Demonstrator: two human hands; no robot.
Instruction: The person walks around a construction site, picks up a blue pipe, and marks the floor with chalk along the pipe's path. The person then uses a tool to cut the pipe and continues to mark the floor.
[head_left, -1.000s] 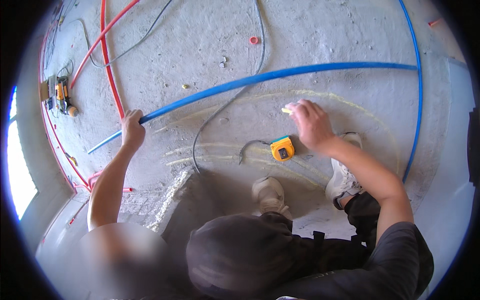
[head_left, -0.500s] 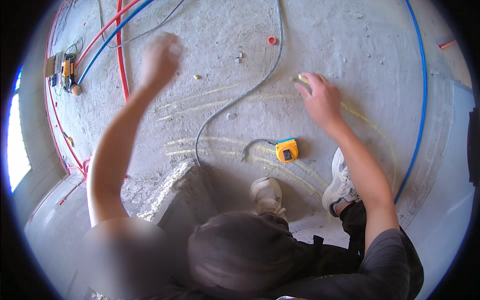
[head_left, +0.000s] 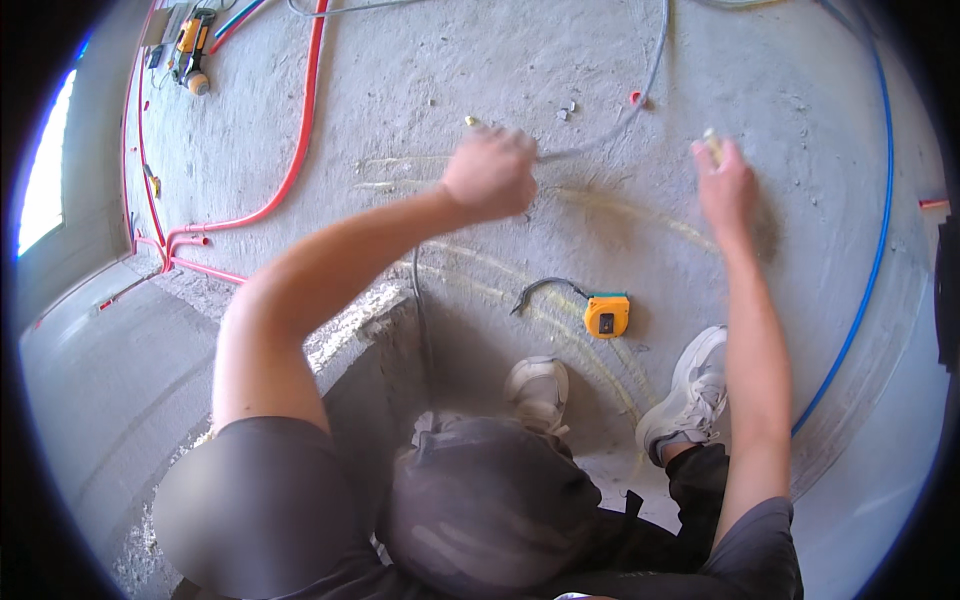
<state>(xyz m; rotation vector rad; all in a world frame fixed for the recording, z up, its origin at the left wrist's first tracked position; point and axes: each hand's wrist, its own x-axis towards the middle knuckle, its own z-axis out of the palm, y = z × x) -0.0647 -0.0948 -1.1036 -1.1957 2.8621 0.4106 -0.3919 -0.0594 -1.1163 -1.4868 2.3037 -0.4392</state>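
Head view, looking down: crouched on a rough concrete floor (head_left: 420, 90), both arms stretched forward. Left hand (head_left: 490, 175) curled into a loose fist, blurred, with a small yellowish piece of chalk (head_left: 472, 121) poking out just beyond the knuckles; grip on it too blurred to confirm. Right hand (head_left: 727, 185) raised well apart to the right, fingers closed around a pale yellow stub (head_left: 711, 143) showing at the fingertips. Grey cable (head_left: 640, 95) running down from the top edge and passing just under the left fist. Faint yellow arcs (head_left: 600, 205) marked across the floor between and below the two hands. Yellow tape measure (head_left: 607, 315) lying near the feet, its dark strap trailing to the left, just ahead of two pale sneakers (head_left: 690, 395). Red pipe (head_left: 300, 140) curving along the left side, blue pipe (head_left: 875, 250) sweeping down the right. Yellow power tool (head_left: 192, 45) resting at top left by the wall.
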